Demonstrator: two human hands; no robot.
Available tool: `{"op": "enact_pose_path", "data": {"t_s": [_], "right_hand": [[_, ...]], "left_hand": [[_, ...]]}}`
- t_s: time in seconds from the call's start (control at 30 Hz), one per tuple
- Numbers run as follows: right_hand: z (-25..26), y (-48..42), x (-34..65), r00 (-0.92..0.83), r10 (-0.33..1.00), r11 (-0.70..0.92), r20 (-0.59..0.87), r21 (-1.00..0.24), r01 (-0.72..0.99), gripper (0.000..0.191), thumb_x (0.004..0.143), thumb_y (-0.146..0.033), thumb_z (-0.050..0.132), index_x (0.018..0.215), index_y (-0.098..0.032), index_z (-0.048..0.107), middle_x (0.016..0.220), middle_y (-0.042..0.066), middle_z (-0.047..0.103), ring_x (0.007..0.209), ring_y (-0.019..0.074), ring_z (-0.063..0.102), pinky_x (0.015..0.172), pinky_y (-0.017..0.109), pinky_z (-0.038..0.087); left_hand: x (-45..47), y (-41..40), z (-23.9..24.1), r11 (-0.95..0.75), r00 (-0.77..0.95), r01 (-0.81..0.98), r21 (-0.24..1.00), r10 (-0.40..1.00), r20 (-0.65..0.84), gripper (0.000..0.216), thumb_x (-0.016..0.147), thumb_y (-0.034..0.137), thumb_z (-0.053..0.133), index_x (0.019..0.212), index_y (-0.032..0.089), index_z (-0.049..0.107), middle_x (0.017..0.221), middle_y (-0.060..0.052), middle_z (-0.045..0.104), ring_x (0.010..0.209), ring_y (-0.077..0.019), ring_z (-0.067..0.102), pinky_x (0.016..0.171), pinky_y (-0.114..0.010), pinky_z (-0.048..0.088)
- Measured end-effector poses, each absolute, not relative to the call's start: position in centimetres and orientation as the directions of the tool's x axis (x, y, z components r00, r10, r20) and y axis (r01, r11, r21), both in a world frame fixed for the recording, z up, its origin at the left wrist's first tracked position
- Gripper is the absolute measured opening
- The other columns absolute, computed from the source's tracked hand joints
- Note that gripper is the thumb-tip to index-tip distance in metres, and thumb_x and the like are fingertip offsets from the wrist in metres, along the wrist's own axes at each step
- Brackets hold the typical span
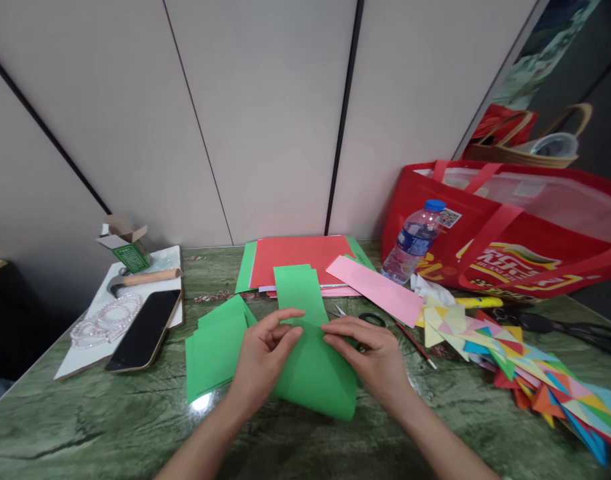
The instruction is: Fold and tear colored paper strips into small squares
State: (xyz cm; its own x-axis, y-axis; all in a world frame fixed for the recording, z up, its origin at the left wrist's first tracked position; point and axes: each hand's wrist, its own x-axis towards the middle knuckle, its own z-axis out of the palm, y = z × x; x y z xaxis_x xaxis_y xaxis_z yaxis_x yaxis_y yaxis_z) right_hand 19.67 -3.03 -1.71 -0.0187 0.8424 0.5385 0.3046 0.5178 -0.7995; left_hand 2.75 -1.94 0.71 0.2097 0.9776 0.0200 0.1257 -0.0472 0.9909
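A long green paper strip (305, 363) lies between my hands, its near end curving up off the table. At the strip's left edge is my left hand (268, 353), with thumb and index finger apart over the paper and the other fingers curled. My right hand (373, 357) pinches the strip's right edge between thumb and fingers. Several cut green paper pieces (218, 347) are stacked left of my left hand. Scissors (371, 320) lie partly hidden behind my right hand, near a pink paper strip (378, 290) and a pencil (416, 345).
Red paper sheets (300, 257) lie at the back by the wall. A water bottle (414, 243) stands before a red bag (485, 233). Folded colourful paper pieces (535, 367) spread at right. On the left are a phone (145, 331), a hammer (148, 277), beads (108, 320) and a small box (130, 253).
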Motion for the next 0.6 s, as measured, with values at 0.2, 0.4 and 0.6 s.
{"op": "enact_pose_path", "data": {"t_s": [0.2, 0.4, 0.6], "right_hand": [[-1.74, -3.06, 19.72, -0.016, 0.847, 0.508, 0.531, -0.800, 0.319, 0.012, 0.075, -0.019, 0.062, 0.082, -0.024, 0.070, 0.078, 0.003, 0.070, 0.074, 0.0185, 0.065, 0.064, 0.028, 0.052], [-1.77, -3.12, 19.70, 0.003, 0.843, 0.505, 0.538, -0.793, 0.340, 0.010, 0.075, -0.021, 0.062, 0.081, -0.024, 0.070, 0.078, 0.003, 0.071, 0.075, 0.0191, 0.065, 0.066, 0.030, 0.052], [-1.26, -3.36, 19.87, 0.047, 0.855, 0.466, 0.516, -0.805, 0.368, 0.015, 0.070, -0.027, 0.067, 0.084, -0.023, 0.069, 0.082, 0.004, 0.071, 0.073, 0.0198, 0.065, 0.068, 0.032, 0.052]], "left_hand": [[2.82, -2.01, 0.90, -0.073, 0.198, 0.141, 0.987, 0.979, 0.045, 0.030, 0.073, 0.033, 0.058, 0.097, 0.015, 0.062, 0.051, 0.005, 0.037, 0.049, -0.0090, 0.028, 0.047, -0.022, 0.020], [2.72, -1.92, 0.77, -0.067, 0.191, 0.113, 0.991, 0.981, 0.045, 0.021, 0.072, 0.032, 0.059, 0.087, 0.017, 0.062, 0.052, 0.003, 0.047, 0.048, -0.0094, 0.034, 0.046, -0.021, 0.023], [2.28, -1.71, 0.48, -0.041, 0.151, 0.062, 0.997, 0.988, 0.031, 0.024, 0.071, 0.036, 0.061, 0.087, 0.018, 0.061, 0.051, 0.004, 0.048, 0.045, -0.0086, 0.036, 0.045, -0.020, 0.026]]}}
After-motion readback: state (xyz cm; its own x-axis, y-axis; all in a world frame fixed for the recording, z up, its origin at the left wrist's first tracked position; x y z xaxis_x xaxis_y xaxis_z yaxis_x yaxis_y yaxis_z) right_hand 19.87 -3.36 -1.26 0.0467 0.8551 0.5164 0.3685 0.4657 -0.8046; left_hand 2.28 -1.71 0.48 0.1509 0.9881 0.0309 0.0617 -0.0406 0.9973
